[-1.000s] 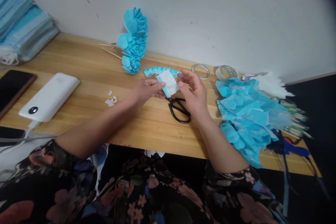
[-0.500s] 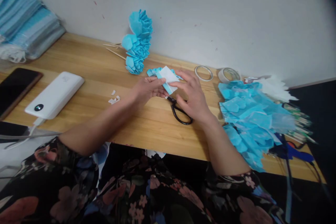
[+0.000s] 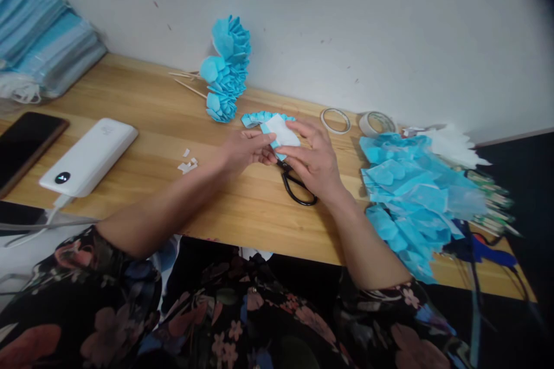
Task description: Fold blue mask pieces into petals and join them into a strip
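Between both hands is a small blue-and-white fabric piece (image 3: 282, 130), its white face turned up and a blue strip along its left edge. My left hand (image 3: 250, 149) pinches its left side between thumb and fingers. On the other side, my right hand (image 3: 312, 155) grips the right edge, fingers curled over it. Black-handled scissors (image 3: 298, 190) lie on the table below the right hand, their blades hidden by the hands. Just behind the piece lies a row of folded blue petals (image 3: 255, 118), partly covered.
Blue flowers on sticks (image 3: 227, 78) lean near the wall. Tape rolls (image 3: 378, 123) sit behind a heap of blue fabric pieces (image 3: 402, 190). A blue glue gun (image 3: 493, 253) lies at the right edge. Leftward are white scraps (image 3: 188, 166), a power bank (image 3: 90, 155), a phone (image 3: 30, 147) and packed masks (image 3: 47, 34).
My right hand's fingers have closed further onto the fabric piece, whose right edge now looks curved. The piece has shifted slightly right and down.
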The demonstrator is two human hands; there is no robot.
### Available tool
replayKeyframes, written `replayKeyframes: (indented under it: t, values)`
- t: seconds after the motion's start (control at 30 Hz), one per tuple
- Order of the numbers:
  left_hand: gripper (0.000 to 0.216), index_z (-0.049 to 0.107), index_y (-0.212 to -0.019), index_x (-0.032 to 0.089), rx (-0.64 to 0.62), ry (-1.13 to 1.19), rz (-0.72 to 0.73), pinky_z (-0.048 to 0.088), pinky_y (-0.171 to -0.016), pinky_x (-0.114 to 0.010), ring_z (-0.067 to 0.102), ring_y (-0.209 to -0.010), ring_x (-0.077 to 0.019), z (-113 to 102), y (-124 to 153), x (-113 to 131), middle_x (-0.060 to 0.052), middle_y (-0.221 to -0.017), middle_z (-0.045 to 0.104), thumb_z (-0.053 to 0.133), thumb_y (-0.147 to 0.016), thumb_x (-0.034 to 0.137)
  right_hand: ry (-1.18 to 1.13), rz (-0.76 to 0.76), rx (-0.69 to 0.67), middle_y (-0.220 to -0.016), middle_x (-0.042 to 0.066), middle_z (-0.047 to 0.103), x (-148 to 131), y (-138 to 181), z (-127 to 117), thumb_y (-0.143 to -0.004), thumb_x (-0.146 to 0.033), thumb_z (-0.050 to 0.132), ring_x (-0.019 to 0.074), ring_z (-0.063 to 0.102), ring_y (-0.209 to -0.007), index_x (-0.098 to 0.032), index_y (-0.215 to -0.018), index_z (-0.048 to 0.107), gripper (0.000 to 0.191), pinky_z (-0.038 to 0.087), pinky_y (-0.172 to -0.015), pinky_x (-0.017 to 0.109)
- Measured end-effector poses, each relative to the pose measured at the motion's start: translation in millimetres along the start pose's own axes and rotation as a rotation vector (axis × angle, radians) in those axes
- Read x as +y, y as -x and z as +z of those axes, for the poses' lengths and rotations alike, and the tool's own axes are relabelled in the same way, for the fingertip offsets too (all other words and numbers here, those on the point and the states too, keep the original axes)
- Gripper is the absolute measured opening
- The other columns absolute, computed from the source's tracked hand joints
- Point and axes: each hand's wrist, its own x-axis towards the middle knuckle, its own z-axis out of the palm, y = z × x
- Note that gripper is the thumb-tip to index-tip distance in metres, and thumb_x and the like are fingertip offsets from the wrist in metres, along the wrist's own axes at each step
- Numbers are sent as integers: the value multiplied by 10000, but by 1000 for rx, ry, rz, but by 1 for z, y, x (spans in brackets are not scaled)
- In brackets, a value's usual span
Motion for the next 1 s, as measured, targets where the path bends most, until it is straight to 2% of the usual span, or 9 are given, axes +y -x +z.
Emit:
replayKeyframes:
  t: [0.13, 0.3, 0.43, 0.53, 0.63, 0.9, 1.0]
  values:
    - [357, 723, -764, 118, 26, -5, -6, 544, -655, -240, 712, -637, -123, 2, 0, -1, -60, -689, 760, 890, -878, 413, -86, 80, 36, -1454, 8, 712, -2, 3, 3, -1020, -344, 691, 301, 597, -1423, -389, -1034, 841, 157, 537, -1147, 566]
    - [298, 757, -767, 120, 91, -60, 4, 557, -665, -228, 715, -636, -114, 5, 3, 1, -53, -693, 775, 886, -885, 361, -274, 243, 105, -1412, 37, 728, -8, 3, 8, -974, -402, 755, 294, 642, -1377, -339, -984, 829, 98, 468, -1225, 586]
    - [283, 786, -772, 113, 102, -128, 33, 544, -644, -226, 707, -633, -116, 6, 3, 1, -58, -692, 777, 891, -861, 360, -525, 442, 149, -1344, 69, 750, -12, 2, 14, -916, -541, 798, 277, 676, -1319, -284, -927, 791, 257, 571, -1104, 493]
    - [326, 800, -773, 117, 90, -155, 35, 545, -651, -241, 700, -638, -124, 5, 2, -1, -67, -714, 788, 921, -806, 417, -667, 550, 172, -1096, 49, 793, -14, 2, 16, -845, -591, 850, 219, 734, -1037, -255, -880, 759, 350, 615, -907, 385]
    - [341, 817, -789, 124, 83, -171, 21, 550, -662, -252, 706, -663, -129, 3, 0, -3, -84, -791, 820, 928, -778, 446, -724, 619, 176, -855, -3, 753, -16, 1, 15, -813, -556, 883, 151, 668, -785, -240, -870, 740, 351, 571, -771, 313]
    - [400, 810, -800, 128, 49, -239, 39, 564, -701, -260, 692, -681, -122, 2, 2, -4, -97, -842, 829, 894, -801, 519, -686, 656, 207, -783, -37, 668, -16, -1, 16, -823, -429, 845, 106, 562, -691, -229, -874, 681, 263, 485, -659, 262]
    - [433, 813, -814, 128, 33, -337, 90, 564, -699, -263, 671, -672, -124, 2, 3, -2, -84, -791, 808, 870, -814, 557, -728, 646, 213, -835, -34, 690, -14, -2, 17, -811, -379, 830, 117, 611, -746, -239, -988, 691, 265, 524, -695, 269]
